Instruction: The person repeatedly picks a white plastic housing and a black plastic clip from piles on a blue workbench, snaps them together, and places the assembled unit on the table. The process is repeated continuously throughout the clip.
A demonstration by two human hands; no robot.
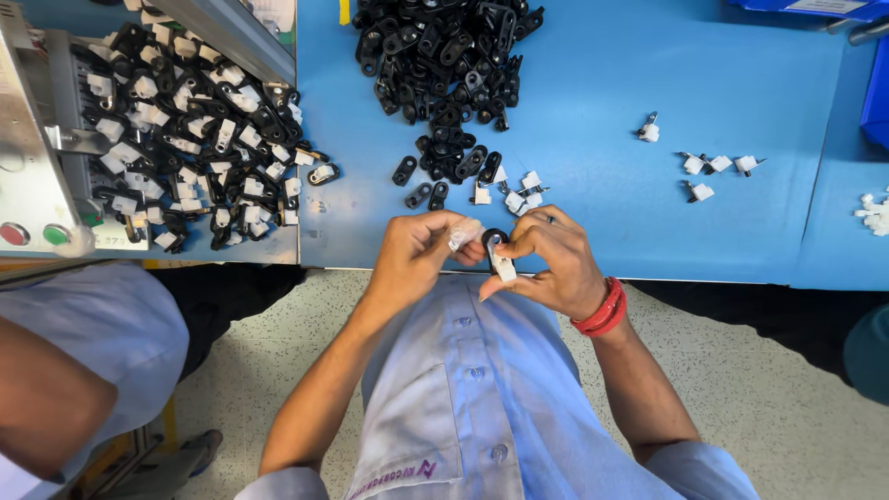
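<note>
Both my left hand (417, 255) and right hand (546, 259) fingers pinch this black clip (495, 243) with its white insert (504, 268) — light, stiff plastic, likely best gripped by its edges.

Black clip pile (449, 65); tray of assembled clips (194, 139)

A factory assembly station is shown, of the kind found in a small-parts workshop. A blue worktable (648, 83) is seen, on which a large pile of black plastic clips (449, 65) is heaped, with small white pieces (718, 165) laid out in little groups. At the left, a metal machine with a red and a green button (35, 234) is placed beside a tray of finished parts (185, 148). A light blue work uniform (463, 398) is worn, and a speckled industrial floor (787, 407) is visible below.
</note>
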